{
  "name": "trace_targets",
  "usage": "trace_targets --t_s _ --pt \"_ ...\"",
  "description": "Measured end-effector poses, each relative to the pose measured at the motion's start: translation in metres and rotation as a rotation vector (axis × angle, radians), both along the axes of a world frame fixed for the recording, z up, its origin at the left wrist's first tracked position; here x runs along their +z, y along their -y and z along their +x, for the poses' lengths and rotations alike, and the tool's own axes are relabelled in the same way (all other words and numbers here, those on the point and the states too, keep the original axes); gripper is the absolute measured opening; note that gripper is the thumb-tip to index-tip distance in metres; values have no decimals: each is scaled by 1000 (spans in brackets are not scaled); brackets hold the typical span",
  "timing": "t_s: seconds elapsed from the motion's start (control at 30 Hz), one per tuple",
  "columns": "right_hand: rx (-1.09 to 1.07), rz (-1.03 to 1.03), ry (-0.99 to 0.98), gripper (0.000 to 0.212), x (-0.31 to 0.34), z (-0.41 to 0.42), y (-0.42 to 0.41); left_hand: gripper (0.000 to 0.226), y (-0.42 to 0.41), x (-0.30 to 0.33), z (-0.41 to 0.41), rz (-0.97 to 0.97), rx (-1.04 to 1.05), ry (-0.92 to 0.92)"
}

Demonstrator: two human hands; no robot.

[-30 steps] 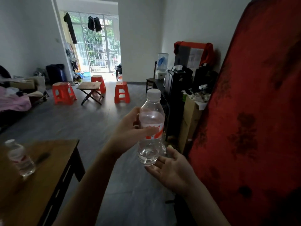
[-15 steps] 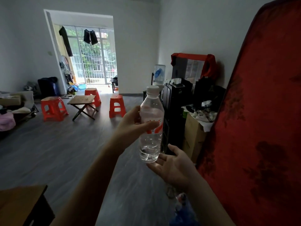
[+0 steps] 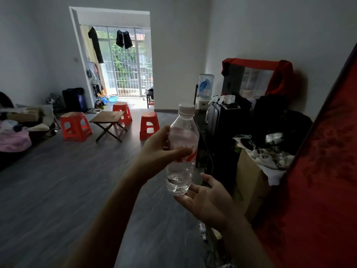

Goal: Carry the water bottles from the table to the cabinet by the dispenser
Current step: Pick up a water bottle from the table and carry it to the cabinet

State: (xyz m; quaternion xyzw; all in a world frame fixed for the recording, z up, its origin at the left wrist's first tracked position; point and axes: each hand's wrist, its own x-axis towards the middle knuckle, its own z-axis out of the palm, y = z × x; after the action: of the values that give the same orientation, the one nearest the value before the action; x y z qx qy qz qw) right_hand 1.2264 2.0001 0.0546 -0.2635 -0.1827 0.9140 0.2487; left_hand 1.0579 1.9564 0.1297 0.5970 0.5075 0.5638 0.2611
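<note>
Gone from view since a second ago: the table corner at lower left; the dispenser now sits nearer. Floor: grey, wide and bare ahead and left. Red panel: fills the right edge, close by the right arm. Cabinet: black, beside the dispenser, cloth piled on top. Box: cardboard, heaped with clutter. Bottle: upright, capped, water low inside. Left hand: fingers wrapped around its label. Right hand: spread, palm up, just under its base.

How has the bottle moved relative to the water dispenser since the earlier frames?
Yes. The water bottle, held in the left hand, is nearer the water dispenser.
</note>
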Motion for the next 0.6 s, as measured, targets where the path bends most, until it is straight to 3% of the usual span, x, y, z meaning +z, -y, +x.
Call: trace_targets --t_s 0.6 --pt "87 75 12 66 12 -191 -305 68 -288 8 -189 83 89 -16"
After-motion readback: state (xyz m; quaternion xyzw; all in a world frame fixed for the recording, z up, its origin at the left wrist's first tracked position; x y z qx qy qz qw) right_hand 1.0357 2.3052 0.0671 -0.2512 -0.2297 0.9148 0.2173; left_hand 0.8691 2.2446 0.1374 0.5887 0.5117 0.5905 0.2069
